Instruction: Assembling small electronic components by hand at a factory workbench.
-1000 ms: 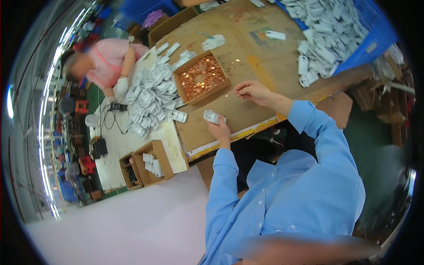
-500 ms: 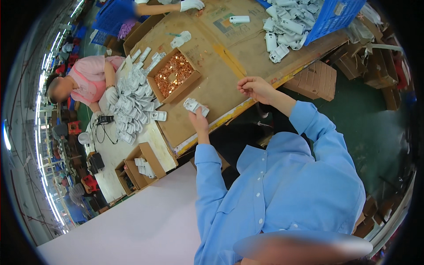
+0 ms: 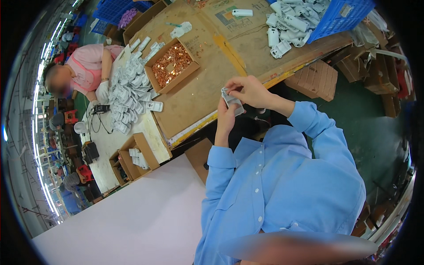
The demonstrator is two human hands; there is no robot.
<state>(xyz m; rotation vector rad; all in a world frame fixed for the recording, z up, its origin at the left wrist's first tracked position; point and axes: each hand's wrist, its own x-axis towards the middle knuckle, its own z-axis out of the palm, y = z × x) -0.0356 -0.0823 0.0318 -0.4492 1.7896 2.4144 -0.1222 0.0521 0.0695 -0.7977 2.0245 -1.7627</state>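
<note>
Ceiling lights [image 3: 47,47] glare at left, where distant detail seems blurred.

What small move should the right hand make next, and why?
Perhaps a gentle press by the right hand at the upper end of the white case: the left hand grips the case, and the right hand's fingers are bent at that end. Whether they pinch something is hidden.

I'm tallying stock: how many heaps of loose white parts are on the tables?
2: the left heap beside the co-worker, and the right heap by the blue crate. Others may be hidden.
</note>
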